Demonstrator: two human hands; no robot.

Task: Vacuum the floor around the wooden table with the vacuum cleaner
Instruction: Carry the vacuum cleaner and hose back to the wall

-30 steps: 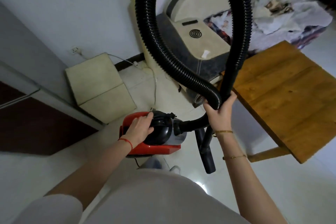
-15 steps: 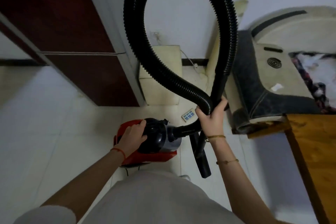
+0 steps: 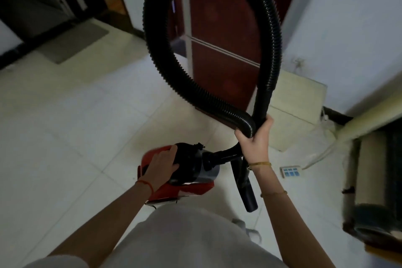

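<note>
A small red and black vacuum cleaner [image 3: 189, 172] hangs above the white tiled floor in front of my body. My left hand [image 3: 162, 164] grips its top, fingers curled over the black housing. Its ribbed black hose [image 3: 165, 72] rises in a big loop and comes back down. My right hand [image 3: 254, 139] grips both runs of the hose where they cross. The black nozzle tube [image 3: 244, 183] hangs down below that hand. The wooden table is out of view, apart from a possible brown sliver at the lower right edge.
A dark red door [image 3: 226, 45] stands ahead behind the hose loop. A cream box [image 3: 298, 104] sits by the white wall. A white power strip [image 3: 291, 171] with its cord lies on the tiles at right. A dark grey and cream appliance [image 3: 374, 180] fills the right edge. A grey mat [image 3: 74, 41] lies far left.
My view has swung left: the wooden table and the appliance slid off to the right, and the door and open floor came in. Both hands keep the same hold on the vacuum cleaner and hose.
</note>
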